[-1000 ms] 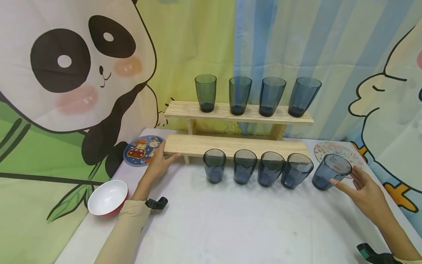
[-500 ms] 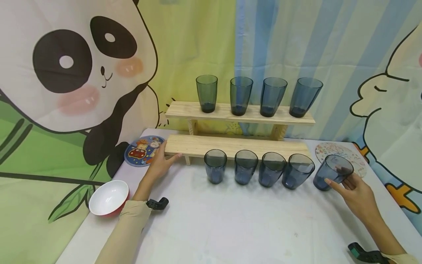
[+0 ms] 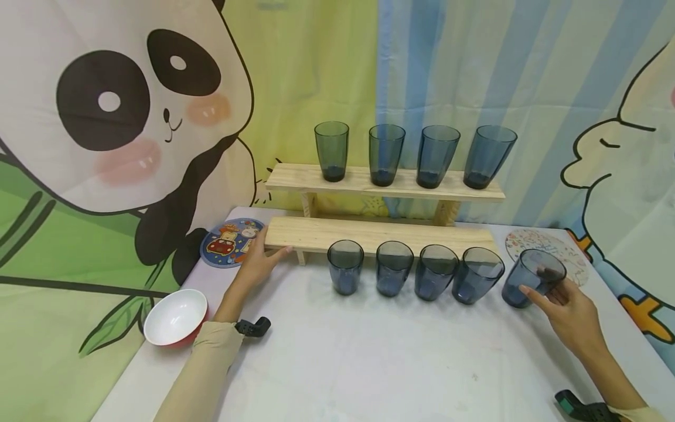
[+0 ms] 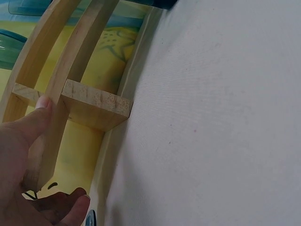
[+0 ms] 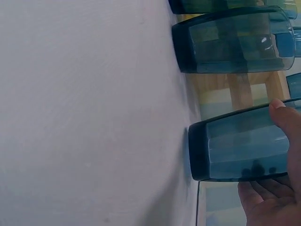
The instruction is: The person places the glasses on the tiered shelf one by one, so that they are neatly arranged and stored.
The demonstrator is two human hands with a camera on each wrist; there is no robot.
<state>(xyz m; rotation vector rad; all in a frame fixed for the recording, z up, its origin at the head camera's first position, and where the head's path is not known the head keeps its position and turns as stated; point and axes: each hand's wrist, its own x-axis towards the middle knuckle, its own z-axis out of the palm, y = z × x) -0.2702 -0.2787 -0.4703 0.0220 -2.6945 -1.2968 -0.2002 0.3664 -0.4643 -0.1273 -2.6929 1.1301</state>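
At the right, the right hand (image 3: 572, 316) holds a blue glass (image 3: 532, 276) between thumb and fingers; in the right wrist view the thumb lies on one side of this glass (image 5: 242, 146) and the fingers of the hand (image 5: 277, 188) on the other. The left hand (image 3: 254, 264) grips the left end of the lower wooden shelf (image 3: 369, 232). In the left wrist view its thumb rests on the front edge of the board (image 4: 59, 113), fingers around the end. Several blue glasses (image 3: 345, 272) stand upright in a row before the lower shelf.
Four-legged detail is hidden behind the upper shelf (image 3: 295, 177), which bears several glasses (image 3: 331, 152). A white and red bowl (image 3: 176, 317) stands at the left. Round mats lie at both sides, the blue one (image 3: 224, 251) beside the left hand, the pale one (image 3: 543, 241) behind the held glass.
The right hand has shifted slightly left and its fingers now lie farther round the far side of the glass. The left hand keeps its place on the shelf.
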